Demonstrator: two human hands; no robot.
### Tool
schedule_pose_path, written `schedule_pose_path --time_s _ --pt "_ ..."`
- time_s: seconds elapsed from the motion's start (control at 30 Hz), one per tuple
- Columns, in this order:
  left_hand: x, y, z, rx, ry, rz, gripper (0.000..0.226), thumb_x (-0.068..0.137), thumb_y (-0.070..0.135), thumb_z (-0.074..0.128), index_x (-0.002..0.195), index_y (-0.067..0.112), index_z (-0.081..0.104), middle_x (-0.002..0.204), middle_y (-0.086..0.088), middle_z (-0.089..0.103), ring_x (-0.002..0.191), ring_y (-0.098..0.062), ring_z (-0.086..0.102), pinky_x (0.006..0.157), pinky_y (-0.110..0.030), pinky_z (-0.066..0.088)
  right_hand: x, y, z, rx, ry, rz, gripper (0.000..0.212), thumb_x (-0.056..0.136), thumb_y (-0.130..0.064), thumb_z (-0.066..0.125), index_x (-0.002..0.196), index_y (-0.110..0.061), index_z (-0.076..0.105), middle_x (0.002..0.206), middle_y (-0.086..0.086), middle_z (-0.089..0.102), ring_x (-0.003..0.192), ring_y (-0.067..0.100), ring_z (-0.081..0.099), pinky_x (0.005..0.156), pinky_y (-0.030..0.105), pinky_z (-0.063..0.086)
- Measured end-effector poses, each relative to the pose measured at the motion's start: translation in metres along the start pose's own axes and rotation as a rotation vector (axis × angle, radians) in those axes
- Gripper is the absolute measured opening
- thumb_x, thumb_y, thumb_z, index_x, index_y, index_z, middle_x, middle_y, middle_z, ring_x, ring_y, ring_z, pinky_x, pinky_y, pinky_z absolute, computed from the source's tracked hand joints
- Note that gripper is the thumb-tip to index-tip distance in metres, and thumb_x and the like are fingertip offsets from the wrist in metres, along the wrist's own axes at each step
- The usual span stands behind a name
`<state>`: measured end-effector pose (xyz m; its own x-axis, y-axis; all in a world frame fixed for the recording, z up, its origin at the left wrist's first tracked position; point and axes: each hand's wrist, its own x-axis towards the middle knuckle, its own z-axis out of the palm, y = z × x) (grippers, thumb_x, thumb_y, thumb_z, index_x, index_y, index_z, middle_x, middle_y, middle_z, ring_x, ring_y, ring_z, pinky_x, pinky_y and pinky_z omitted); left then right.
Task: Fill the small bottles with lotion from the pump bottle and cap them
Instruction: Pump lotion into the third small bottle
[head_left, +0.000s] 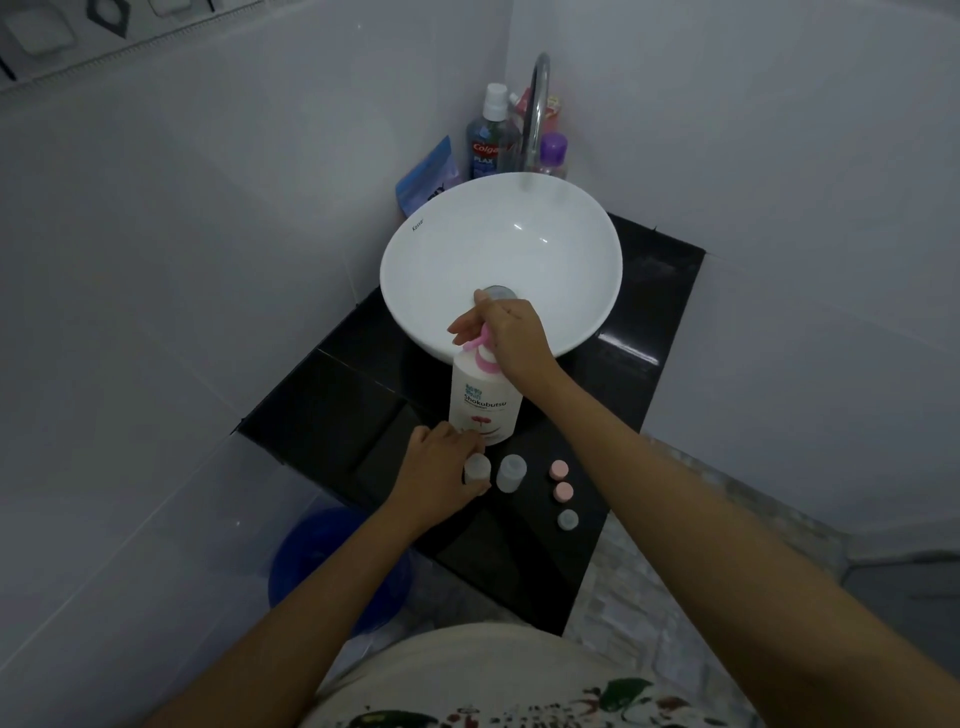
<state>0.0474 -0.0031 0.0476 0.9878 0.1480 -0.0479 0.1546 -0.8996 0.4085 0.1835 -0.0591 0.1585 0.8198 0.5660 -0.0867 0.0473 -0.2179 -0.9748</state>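
A white pump bottle (485, 400) with a pink pump head stands on the black counter (322, 415) in front of the basin. My right hand (506, 330) grips the pump head from above. My left hand (441, 473) holds a small translucent bottle (477, 467) at the pump bottle's foot. A second small bottle (511, 472) stands uncapped just to its right. Two pink caps (559, 469) (563, 491) and one pale grey cap (568, 519) lie in a row further right on the counter.
A white round basin (441, 249) sits behind the pump bottle, with a chrome tap (537, 104) over it. Mouthwash (488, 140), a purple bottle (552, 156) and a blue packet (428, 176) crowd the back corner. A blue bucket (311, 545) stands on the floor below left.
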Motion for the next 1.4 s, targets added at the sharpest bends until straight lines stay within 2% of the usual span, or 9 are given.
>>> schedule_pose_path --time_s 0.27,0.47,0.63,0.83,0.93,1.03,1.13,1.27,1.4 --pt "0.000 -0.002 0.009 0.053 0.053 0.069 0.043 0.074 0.043 0.068 0.112 0.025 0.059 0.113 0.007 0.064 0.111 -0.016 0.051 0.093 -0.029 0.025 0.001 0.000 0.000 -0.001 0.007 -0.027 0.047 0.099 -0.019 0.036 0.080 0.007 0.071 0.079 0.025 0.069 0.060 0.010 0.062 0.087 0.037 0.049" --pt "0.004 0.008 0.009 0.112 0.128 0.175 0.057 0.060 0.053 0.076 0.106 0.020 0.065 0.102 0.002 0.069 0.103 -0.022 0.059 0.089 -0.034 0.033 0.002 0.002 0.000 0.027 -0.012 -0.004 0.047 0.099 -0.020 0.038 0.079 0.008 0.070 0.066 0.010 0.066 0.054 0.005 0.062 0.082 0.034 0.048" --pt "0.013 0.024 0.010 0.250 -0.043 0.180 0.061 0.081 0.056 0.056 0.130 0.019 0.051 0.130 -0.003 0.057 0.129 -0.025 0.039 0.104 -0.040 0.024 0.002 0.002 0.000 0.021 -0.009 -0.002 0.047 0.099 -0.020 0.037 0.079 0.007 0.071 0.065 0.009 0.066 0.054 0.004 0.062 0.082 0.033 0.048" --pt "0.018 0.029 0.009 0.370 -0.084 0.207 0.046 0.090 0.047 0.047 0.123 0.017 0.052 0.126 -0.004 0.057 0.123 -0.025 0.040 0.103 -0.041 0.027 0.002 0.001 0.000 0.019 -0.010 -0.008 0.047 0.099 -0.020 0.037 0.080 0.007 0.071 0.064 0.008 0.065 0.055 0.005 0.061 0.080 0.030 0.048" --pt "0.012 0.033 0.005 0.188 -0.026 0.193 0.038 0.084 0.043 0.055 0.112 0.018 0.055 0.115 -0.002 0.061 0.117 -0.023 0.046 0.099 -0.037 0.031 0.003 0.002 0.000 0.027 -0.010 -0.009 0.047 0.099 -0.020 0.037 0.080 0.008 0.071 0.065 0.009 0.065 0.054 0.003 0.062 0.078 0.027 0.048" --pt "-0.001 0.038 -0.013 -0.287 0.079 0.043 0.030 0.075 0.035 0.068 0.098 0.020 0.058 0.098 0.004 0.065 0.099 -0.013 0.057 0.090 -0.030 0.044 0.002 0.002 0.000 0.030 -0.008 -0.017 0.047 0.099 -0.019 0.037 0.081 0.008 0.070 0.068 0.014 0.066 0.054 0.003 0.062 0.077 0.025 0.048" --pt "-0.014 0.036 -0.039 -0.669 0.139 -0.156 0.030 0.073 0.025 0.074 0.097 0.022 0.056 0.098 0.010 0.064 0.093 -0.001 0.059 0.076 -0.015 0.048 0.003 0.003 0.001 0.037 0.008 -0.006 0.047 0.099 -0.020 0.037 0.080 0.007 0.071 0.077 0.021 0.069 0.062 0.013 0.063 0.084 0.035 0.049" --pt "-0.018 0.016 -0.069 -0.676 0.288 -0.223 0.029 0.075 0.026 0.075 0.098 0.027 0.057 0.098 0.014 0.063 0.093 0.002 0.059 0.076 -0.017 0.048 0.002 0.003 0.002 0.052 0.008 0.007 0.047 0.099 -0.021 0.037 0.080 0.006 0.071 0.074 0.020 0.068 0.068 0.020 0.064 0.084 0.041 0.050" --pt "-0.013 0.006 -0.087 -0.623 0.372 -0.200 0.027 0.077 0.030 0.074 0.101 0.029 0.060 0.097 0.009 0.063 0.088 -0.002 0.059 0.075 -0.021 0.049 0.000 0.002 0.001 0.035 0.014 -0.008 0.047 0.099 -0.020 0.036 0.083 0.007 0.071 0.085 0.028 0.070 0.069 0.022 0.064 0.083 0.039 0.050"
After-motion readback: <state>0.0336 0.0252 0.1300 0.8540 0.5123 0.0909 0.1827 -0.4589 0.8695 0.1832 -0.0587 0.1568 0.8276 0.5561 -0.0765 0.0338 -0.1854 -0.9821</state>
